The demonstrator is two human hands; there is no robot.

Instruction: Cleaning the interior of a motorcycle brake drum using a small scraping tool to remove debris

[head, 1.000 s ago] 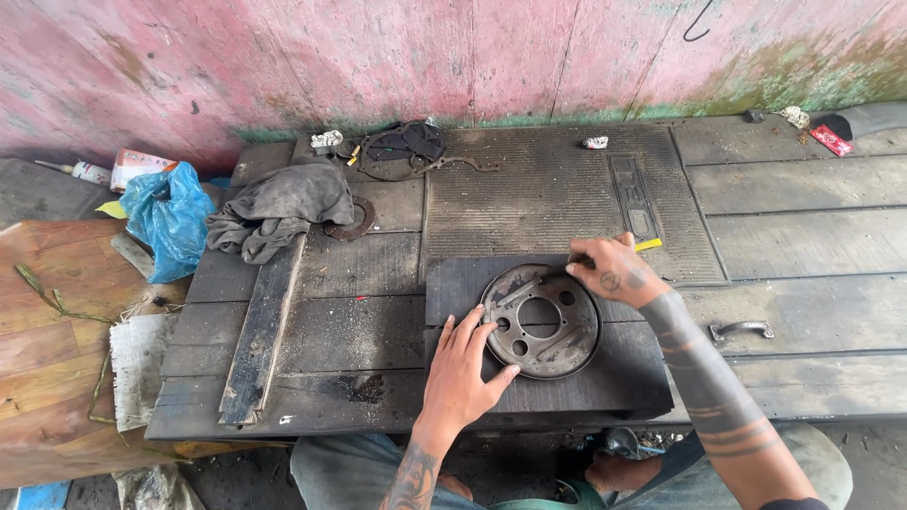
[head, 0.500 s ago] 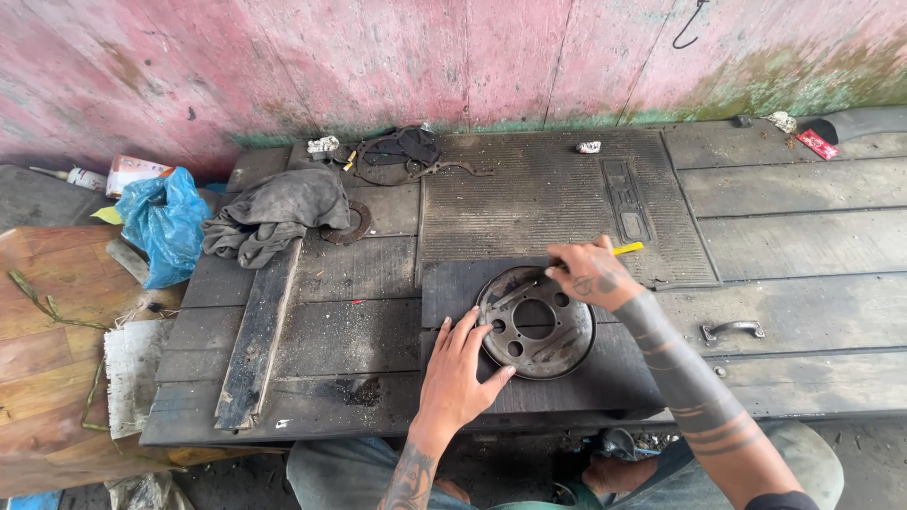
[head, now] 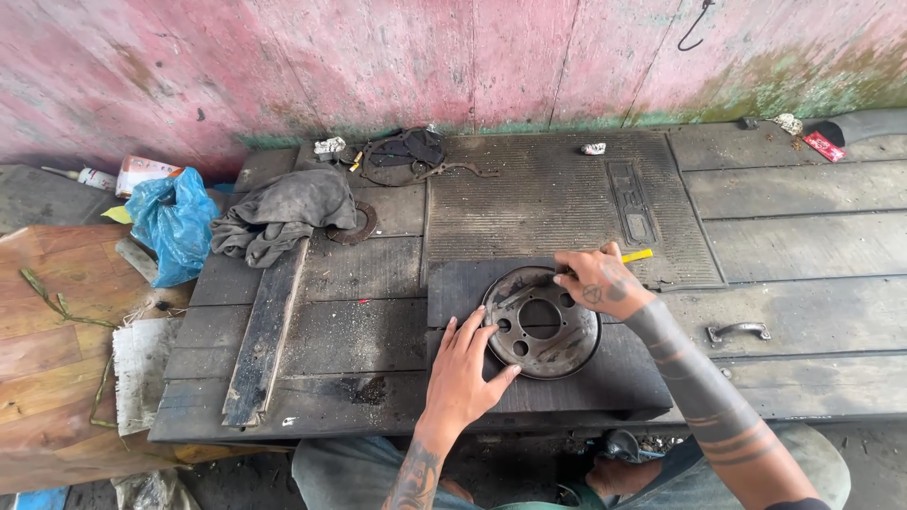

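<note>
Head view, looking down: you are seated at a low, dark wooden counter [head: 378, 312] set against a worn pink wall [head: 378, 66]. A round, rusty metal disc [head: 541, 322] with a large centre hole and smaller holes around it lies flat on a dark rubber mat [head: 605, 387] near the front edge of the counter, directly before you.

Your left hand [head: 466, 370] rests open on the disc's near-left rim, fingers spread and pressing down on it. Your right hand [head: 597, 280] sits at the disc's far-right rim, fingers curled together around a slim tool with a yellow tip [head: 637, 255] sticking out toward the right. The tool's working end is hidden under your fingers, so it may be a pencil or a small screwdriver; the view does not settle it.

A larger ribbed mat [head: 557, 203] lies behind the disc, with a small pale object [head: 592, 148] on its far edge. To the left, a crumpled grey rag [head: 283, 212] lies on the boards, partly covering a small rusty ring [head: 357, 224], and a long dark plank [head: 266, 331] runs from it toward you. A tangle of dark straps [head: 406, 151] sits by the wall. Off the counter's left end is a blue plastic bag [head: 172, 222]. A metal handle [head: 738, 331] is fixed to the boards at right, well apart from your hands.
</note>
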